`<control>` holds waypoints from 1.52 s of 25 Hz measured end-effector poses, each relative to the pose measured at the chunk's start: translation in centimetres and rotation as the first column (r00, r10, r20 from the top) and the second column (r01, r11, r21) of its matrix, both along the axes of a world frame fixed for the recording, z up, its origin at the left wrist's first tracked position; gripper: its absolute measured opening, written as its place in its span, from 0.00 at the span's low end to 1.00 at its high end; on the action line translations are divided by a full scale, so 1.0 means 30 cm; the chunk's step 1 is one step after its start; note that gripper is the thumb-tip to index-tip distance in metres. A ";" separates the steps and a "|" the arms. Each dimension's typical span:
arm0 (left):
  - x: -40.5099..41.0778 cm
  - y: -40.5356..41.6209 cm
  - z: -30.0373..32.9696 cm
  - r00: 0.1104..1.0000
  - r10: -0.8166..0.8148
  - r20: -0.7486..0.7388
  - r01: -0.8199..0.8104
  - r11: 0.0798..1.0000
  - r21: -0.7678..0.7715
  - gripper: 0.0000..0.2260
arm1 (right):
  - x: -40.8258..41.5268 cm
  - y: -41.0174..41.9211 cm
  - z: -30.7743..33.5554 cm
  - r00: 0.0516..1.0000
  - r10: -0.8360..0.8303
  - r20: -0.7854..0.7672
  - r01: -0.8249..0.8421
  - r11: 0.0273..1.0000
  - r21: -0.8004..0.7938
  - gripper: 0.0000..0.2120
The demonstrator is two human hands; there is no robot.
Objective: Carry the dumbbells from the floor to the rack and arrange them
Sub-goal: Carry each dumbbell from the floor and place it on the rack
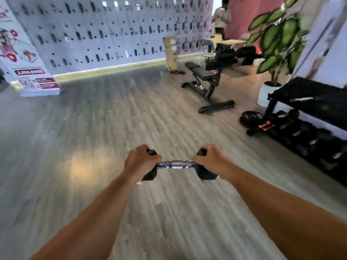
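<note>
Both hands are clamped on one dumbbell (177, 164), held level and clear above the floor (93, 147): the left hand (139, 163) wraps the left head, the right hand (211, 159) the right head, leaving the chrome handle bare between them, probably to share the weight while carrying. Ahead to the right stands the rack (317, 102), its lower tier already holding dark dumbbells. Beyond it, a bench (204, 79) and a potted plant (279, 40) stand near the far wall.

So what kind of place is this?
Most likely a gym: a weight bench on the floor, a dumbbell rack at the right, and a wall of lockers behind.
</note>
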State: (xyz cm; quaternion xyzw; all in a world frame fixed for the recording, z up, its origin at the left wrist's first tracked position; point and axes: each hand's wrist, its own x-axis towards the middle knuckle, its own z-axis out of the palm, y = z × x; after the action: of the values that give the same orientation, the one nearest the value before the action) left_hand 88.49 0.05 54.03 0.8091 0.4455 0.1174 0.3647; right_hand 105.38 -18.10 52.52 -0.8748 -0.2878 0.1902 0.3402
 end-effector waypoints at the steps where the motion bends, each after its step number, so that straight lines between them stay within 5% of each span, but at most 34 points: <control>1: 0.109 -0.042 0.005 0.999 -0.044 0.006 0.044 0.999 -0.009 0.08 | 0.086 -0.064 0.000 0.999 -0.039 -0.004 0.039 0.999 0.007 0.13; 15: 1.581 -0.607 0.023 0.898 -0.437 0.047 0.439 0.897 -0.054 0.12 | 1.198 -0.789 0.014 0.859 -0.513 -0.008 0.513 0.859 -0.001 0.13; 25: 2.732 -0.755 -0.048 0.684 -0.727 0.062 0.730 0.680 -0.067 0.08 | 2.070 -0.956 -0.013 0.660 -0.752 0.010 0.751 0.659 -0.048 0.15; 38: 3.877 -1.125 -0.132 0.574 -0.819 -0.003 0.814 0.570 -0.114 0.10 | 3.101 -1.312 -0.142 0.522 -0.853 -0.013 0.852 0.522 -0.046 0.18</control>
State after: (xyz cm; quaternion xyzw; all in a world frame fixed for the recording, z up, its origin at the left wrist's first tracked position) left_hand 204.80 -33.70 50.08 0.9070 0.0376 -0.1088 0.4052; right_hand 198.41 -57.47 48.25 -0.9062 0.1856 0.0192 0.3795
